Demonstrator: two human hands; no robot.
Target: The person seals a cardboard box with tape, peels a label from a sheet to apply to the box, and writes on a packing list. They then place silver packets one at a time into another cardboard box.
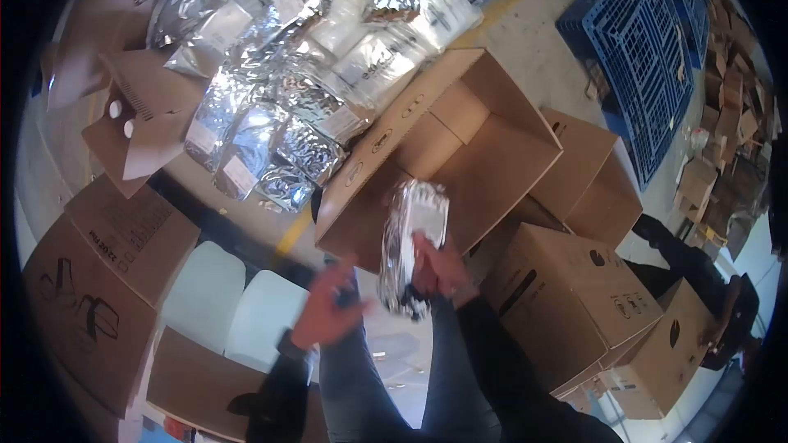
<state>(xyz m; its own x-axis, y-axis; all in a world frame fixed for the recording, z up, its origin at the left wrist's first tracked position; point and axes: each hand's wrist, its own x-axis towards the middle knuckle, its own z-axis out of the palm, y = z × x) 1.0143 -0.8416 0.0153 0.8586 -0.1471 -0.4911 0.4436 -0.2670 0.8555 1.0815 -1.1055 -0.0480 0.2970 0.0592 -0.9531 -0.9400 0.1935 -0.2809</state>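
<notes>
My right hand (pixel 439 269) grips a silver foil pouch (pixel 396 234) with a pale label, holding it upright at the near side of a large open cardboard box (pixel 509 152). Just left of the pouch is my left hand (pixel 328 308), fingers apart and slightly blurred, with nothing in it. The box's visible interior shows bare cardboard, though the pouch hides part of it. Beyond the box lies a big heap of silver foil pouches (pixel 238 127), many with white labels, mixed with clear plastic bags (pixel 382 61).
More cardboard boxes (pixel 566 295) stand at the right, and a marked one (pixel 98 295) at the left beside white chair-like shapes (pixel 205 287). Blue pallets (pixel 640 57) stand at the upper right. Another person (pixel 730 320) in dark clothes is at the far right.
</notes>
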